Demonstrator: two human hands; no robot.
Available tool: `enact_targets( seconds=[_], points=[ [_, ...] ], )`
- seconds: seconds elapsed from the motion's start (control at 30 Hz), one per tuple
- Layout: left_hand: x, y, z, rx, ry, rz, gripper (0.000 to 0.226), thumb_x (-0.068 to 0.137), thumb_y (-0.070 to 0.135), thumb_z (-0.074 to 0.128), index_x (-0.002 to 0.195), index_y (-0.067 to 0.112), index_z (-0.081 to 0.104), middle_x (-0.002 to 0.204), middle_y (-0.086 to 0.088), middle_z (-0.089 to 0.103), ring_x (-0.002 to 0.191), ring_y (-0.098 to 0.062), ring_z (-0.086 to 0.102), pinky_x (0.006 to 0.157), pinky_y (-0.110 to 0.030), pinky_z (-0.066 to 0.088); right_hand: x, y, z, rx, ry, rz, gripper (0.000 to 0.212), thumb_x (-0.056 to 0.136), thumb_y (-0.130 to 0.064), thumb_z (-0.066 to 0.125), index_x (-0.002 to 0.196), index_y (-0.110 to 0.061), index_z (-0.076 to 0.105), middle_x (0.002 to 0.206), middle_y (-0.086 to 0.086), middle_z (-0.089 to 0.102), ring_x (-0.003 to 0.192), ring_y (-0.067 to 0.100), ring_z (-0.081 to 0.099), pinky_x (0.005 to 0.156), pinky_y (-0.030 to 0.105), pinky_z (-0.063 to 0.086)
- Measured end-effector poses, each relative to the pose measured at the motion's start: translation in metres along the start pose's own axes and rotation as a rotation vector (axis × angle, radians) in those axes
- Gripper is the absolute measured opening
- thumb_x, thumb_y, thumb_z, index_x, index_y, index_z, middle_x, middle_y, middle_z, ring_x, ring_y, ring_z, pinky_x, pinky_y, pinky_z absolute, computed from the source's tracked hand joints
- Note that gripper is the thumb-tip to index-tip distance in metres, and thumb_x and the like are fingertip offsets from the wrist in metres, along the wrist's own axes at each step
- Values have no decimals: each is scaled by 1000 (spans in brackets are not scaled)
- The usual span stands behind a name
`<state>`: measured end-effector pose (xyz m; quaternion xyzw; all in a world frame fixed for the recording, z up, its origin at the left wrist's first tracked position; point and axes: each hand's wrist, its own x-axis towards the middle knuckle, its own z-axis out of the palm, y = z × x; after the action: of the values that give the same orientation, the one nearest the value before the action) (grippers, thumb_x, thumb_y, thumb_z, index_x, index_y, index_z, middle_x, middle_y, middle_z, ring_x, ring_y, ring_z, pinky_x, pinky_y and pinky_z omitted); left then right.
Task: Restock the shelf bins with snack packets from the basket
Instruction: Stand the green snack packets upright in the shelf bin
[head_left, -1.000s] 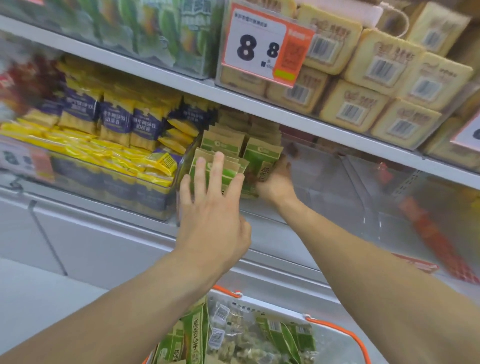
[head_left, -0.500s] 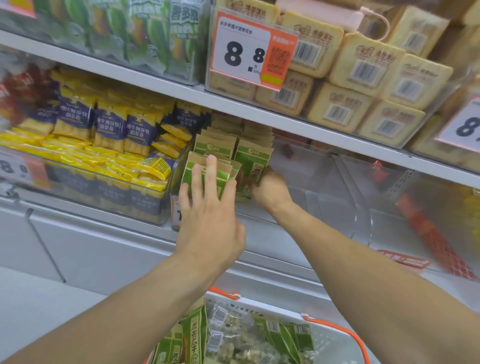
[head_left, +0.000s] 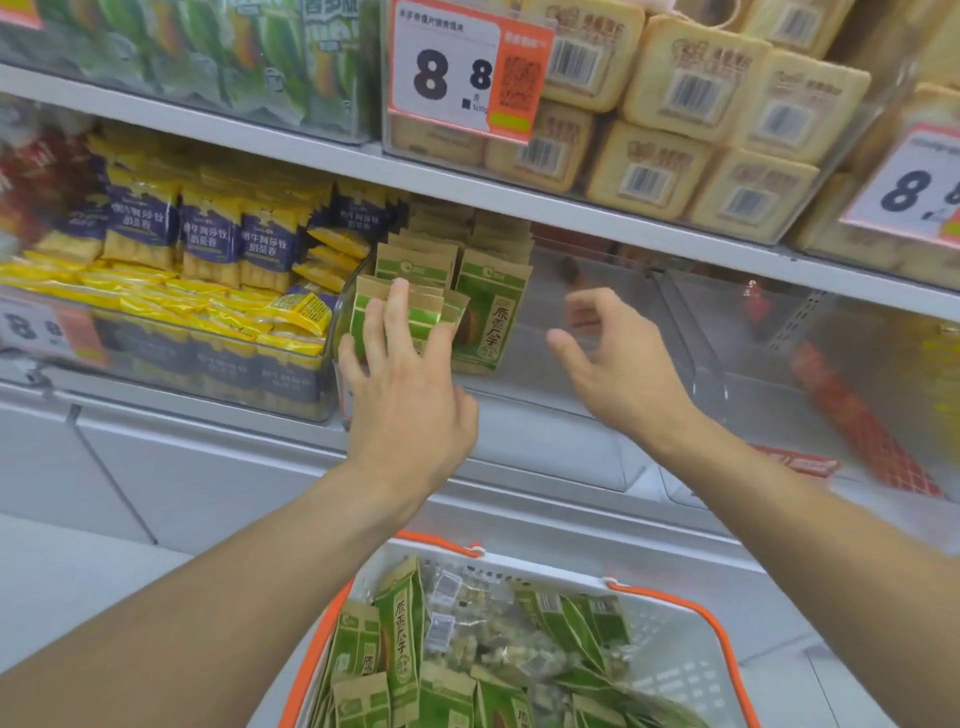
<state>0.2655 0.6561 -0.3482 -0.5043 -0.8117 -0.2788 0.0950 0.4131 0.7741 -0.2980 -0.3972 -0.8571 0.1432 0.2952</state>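
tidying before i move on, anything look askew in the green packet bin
Mostly tidy. The green packets stand upright under the left hand, but only at the clear bin's left end; the rest is bare. The right hand holds nothing.

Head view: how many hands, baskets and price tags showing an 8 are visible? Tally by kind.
Hands: 2, left hand and right hand
Basket: 1
Price tags showing an 8: 3, upper middle, upper right, lower left
Total: 6
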Motion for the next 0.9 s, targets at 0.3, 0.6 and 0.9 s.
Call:
enact_targets(
  seconds=[0.3,0.6,0.9],
  points=[
    [-15,21,6,-72,215,160,20,80,23,60,98,12,62,115,-14,51,109,-33,48,89,-43,34,-147,89,18,-23,-431,103,6,92,-18,63,92,-23,64,85,-11,66,80,5,61,69,9,44],
    [-97,69,76,-304,-666,30,26,95,35,56,77,17,61,76,0,66,76,-22,63,71,-33,52,-246,215,18,-336,-1000,462,62,85,-37,70,139,-15,50,136,4,58,122,22,56,100,28,46],
    [-207,118,139,-406,-1095,-148,33,100,42,50,85,14,57,75,3,59,67,-13,59,87,-32,52,-275,232,22,-340,-980,427,31,84,-11,67,115,-18,70,113,3,69,105,23,64,84,29,51]
  ],
)
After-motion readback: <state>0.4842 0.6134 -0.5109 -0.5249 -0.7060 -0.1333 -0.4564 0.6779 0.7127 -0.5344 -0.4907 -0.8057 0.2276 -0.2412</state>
